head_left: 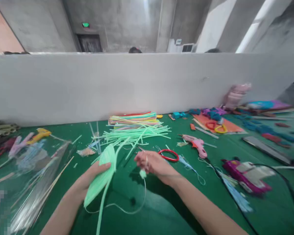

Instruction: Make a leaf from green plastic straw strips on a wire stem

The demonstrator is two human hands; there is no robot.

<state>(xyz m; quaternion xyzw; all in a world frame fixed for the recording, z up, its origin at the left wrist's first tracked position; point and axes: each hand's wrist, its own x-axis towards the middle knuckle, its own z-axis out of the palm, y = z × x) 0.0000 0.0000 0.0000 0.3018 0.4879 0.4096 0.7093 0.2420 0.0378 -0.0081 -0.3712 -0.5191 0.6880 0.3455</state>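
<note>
My left hand [99, 174] is closed round a pale green leaf shape [101, 182] that looks made of pipe cleaners laid side by side. A long green stem runs down its right side, past the lower edge of the view. To the right, the fingers of my right hand [150, 162] are curled together. Just below them hangs a small pale green piece [142, 173] on a thin white string [134, 212], which loops back under the leaf shape. Red-handled scissors [170, 156] lie beside my right hand, their blades partly hidden behind it.
Loose green pipe cleaners [137, 133] lie in front of a multicoloured stack [134, 120]. A pink glue gun [195, 143] with a black cord is on the right, near a magenta toy car [246, 178]. Clear plastic sleeves [42, 186] cover the left. A grey partition [142, 85] rises behind.
</note>
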